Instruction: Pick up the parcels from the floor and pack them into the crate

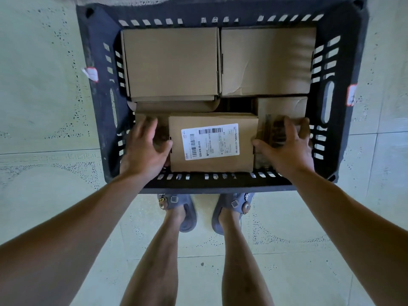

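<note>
The labelled parcel (212,142) lies in the crate (220,187) against its near wall, flanked by the left hand (145,146) and right hand (284,146), both spread open with thumbs at its side edges, and it looks stiff and light (corners crushable), best clasped by opposite sides.

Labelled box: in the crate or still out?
In. The labelled box sits label-up inside the crate, by its near wall among other boxes, with the left hand and right hand at its sides.
</note>
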A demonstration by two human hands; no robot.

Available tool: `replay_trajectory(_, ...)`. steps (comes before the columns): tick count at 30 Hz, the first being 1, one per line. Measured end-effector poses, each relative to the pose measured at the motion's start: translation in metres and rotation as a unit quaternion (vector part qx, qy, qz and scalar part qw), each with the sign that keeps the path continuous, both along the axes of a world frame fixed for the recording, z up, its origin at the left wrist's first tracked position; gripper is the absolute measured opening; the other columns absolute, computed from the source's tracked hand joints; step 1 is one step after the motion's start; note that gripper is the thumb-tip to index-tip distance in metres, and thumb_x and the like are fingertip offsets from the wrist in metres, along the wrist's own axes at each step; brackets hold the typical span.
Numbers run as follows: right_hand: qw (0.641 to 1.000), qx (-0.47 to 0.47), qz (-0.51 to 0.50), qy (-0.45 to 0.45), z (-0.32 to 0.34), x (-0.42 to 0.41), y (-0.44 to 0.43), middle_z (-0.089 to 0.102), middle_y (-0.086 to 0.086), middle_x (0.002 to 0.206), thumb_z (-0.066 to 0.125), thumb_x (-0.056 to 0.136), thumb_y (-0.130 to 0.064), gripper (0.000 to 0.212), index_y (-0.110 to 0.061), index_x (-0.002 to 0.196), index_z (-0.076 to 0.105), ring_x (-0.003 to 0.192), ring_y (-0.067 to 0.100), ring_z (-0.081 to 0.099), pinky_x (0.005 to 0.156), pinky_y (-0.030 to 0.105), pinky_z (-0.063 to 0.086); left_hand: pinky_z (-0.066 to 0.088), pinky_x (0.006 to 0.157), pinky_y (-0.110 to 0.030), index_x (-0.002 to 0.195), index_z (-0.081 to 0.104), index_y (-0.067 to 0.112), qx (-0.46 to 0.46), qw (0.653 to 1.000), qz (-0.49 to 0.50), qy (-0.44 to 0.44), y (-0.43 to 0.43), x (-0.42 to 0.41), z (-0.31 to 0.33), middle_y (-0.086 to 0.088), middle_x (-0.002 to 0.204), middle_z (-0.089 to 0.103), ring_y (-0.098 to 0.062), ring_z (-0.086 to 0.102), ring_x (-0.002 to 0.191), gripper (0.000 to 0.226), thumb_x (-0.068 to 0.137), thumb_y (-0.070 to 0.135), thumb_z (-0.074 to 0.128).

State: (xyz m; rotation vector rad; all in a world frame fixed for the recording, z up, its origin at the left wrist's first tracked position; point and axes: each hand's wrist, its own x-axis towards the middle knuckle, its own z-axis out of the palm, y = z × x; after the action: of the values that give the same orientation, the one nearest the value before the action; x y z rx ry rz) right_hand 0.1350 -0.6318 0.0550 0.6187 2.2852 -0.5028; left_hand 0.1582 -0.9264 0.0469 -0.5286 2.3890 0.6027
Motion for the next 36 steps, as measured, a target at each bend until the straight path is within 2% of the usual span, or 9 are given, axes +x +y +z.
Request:
replay_trajectory(5, 1.0, 0.006, 0.005, -0.008, -0.001, 0.0, -0.004, -0.004, 0.008, 0.161, 0.069, 0.077, -0.056, 0.091, -0.036, 0.148, 0.017, 0.136, 0.05, 0.025, 0.104, 0.058, 0.036, 0.03, 0.112, -0.045, 0.147, 0.033, 0.024, -0.028, 0.997, -0.056, -0.055, -0.002, -0.008, 0.001, 0.002, 0.16, 0.014, -0.024, 0.019, 0.145, 0.063, 0.093, 0.051, 0.049)
replay_trajectory(10, 0.99, 0.007, 0.087, 0.111, 0.012, -0.022, -0.011, -0.006, -0.003, 0.163, 0.054, 0.084, -0.062, 0.074, -0.04, 0.148, 0.023, 0.148, 0.032, 0.0, 0.115, 0.058, 0.019, 0.03, 0.113, -0.046, 0.144, 0.039, 0.02, -0.041, 0.982, -0.08, 0.168, -0.009, -0.044, 0.01, -0.005, 0.152, 0.031, -0.025, 0.028, 0.141, 0.061, 0.09, 0.042, 0.056)
replay_trajectory(14, 0.962, -0.015, 0.226, 0.152, 0.009, -0.069, -0.033, -0.007, -0.004, 0.163, 0.042, 0.094, -0.049, 0.057, -0.043, 0.147, 0.023, 0.149, 0.025, -0.006, 0.119, 0.052, 0.008, 0.004, 0.12, -0.045, 0.153, 0.01, 0.031, -0.071, 0.96, -0.251, 0.098, -0.003, -0.094, 0.003, 0.001, 0.162, -0.004, -0.025, -0.004, 0.149, 0.073, 0.093, 0.047, 0.049)
replay_trajectory(22, 0.952, -0.022, 0.294, 0.08, -0.018, -0.101, -0.048, -0.005, -0.006, 0.163, 0.044, 0.097, -0.034, 0.056, -0.041, 0.148, 0.023, 0.149, 0.031, -0.004, 0.114, 0.058, 0.024, 0.014, 0.118, -0.053, 0.152, 0.013, 0.033, -0.103, 0.912, -0.386, 0.095, -0.006, -0.118, -0.017, -0.001, 0.162, 0.0, -0.033, 0.001, 0.148, 0.07, 0.094, 0.032, 0.053)
replay_trajectory(26, 0.956, -0.048, 0.275, 0.091, -0.009, -0.102, -0.042, 0.002, -0.007, 0.163, 0.045, 0.095, -0.027, 0.057, -0.039, 0.148, 0.028, 0.149, 0.027, 0.001, 0.115, 0.053, 0.027, 0.016, 0.118, -0.052, 0.152, 0.017, 0.031, -0.087, 0.917, -0.38, 0.087, -0.007, -0.121, -0.009, 0.0, 0.162, 0.001, -0.032, 0.004, 0.148, 0.071, 0.092, 0.035, 0.055)
replay_trajectory(28, 0.967, -0.055, 0.217, 0.121, 0.0, -0.092, -0.037, 0.008, -0.006, 0.162, 0.046, 0.094, -0.032, 0.051, -0.037, 0.144, 0.035, 0.149, 0.025, 0.006, 0.116, 0.051, 0.026, 0.023, 0.116, -0.046, 0.148, 0.032, 0.021, -0.066, 0.926, -0.346, 0.139, -0.004, -0.11, 0.003, -0.005, 0.158, 0.021, -0.032, 0.022, 0.143, 0.067, 0.089, 0.035, 0.06)
replay_trajectory(31, 0.983, -0.012, 0.155, 0.097, 0.009, -0.056, -0.018, 0.006, -0.002, 0.162, 0.046, 0.093, -0.051, 0.061, -0.034, 0.148, 0.028, 0.149, 0.029, 0.002, 0.116, 0.055, 0.019, 0.04, 0.097, -0.032, 0.126, 0.055, 0.012, 0.002, 0.971, -0.147, 0.19, -0.011, -0.07, 0.017, -0.007, 0.13, 0.053, -0.024, 0.052, 0.118, 0.036, 0.09, 0.017, 0.058)
replay_trajectory(33, 0.987, 0.004, 0.149, 0.066, 0.009, -0.033, -0.004, 0.005, -0.002, 0.163, 0.043, 0.092, -0.052, 0.06, -0.038, 0.148, 0.025, 0.149, 0.03, 0.001, 0.115, 0.058, 0.017, 0.047, 0.092, -0.031, 0.123, 0.055, 0.014, 0.013, 0.986, -0.084, 0.144, -0.022, -0.048, 0.019, -0.005, 0.127, 0.056, -0.022, 0.057, 0.113, 0.037, 0.087, 0.003, 0.052)
replay_trajectory(36, 0.981, 0.016, 0.187, 0.04, 0.005, -0.026, 0.01, 0.006, -0.004, 0.162, 0.049, 0.093, -0.03, 0.062, -0.038, 0.149, 0.024, 0.149, 0.027, 0.002, 0.114, 0.061, 0.023, 0.04, 0.107, -0.036, 0.14, 0.043, 0.02, 0.003, 0.982, -0.183, 0.039, -0.03, -0.043, 0.012, 0.001, 0.146, 0.042, -0.02, 0.043, 0.132, 0.061, 0.083, -0.002, 0.054)
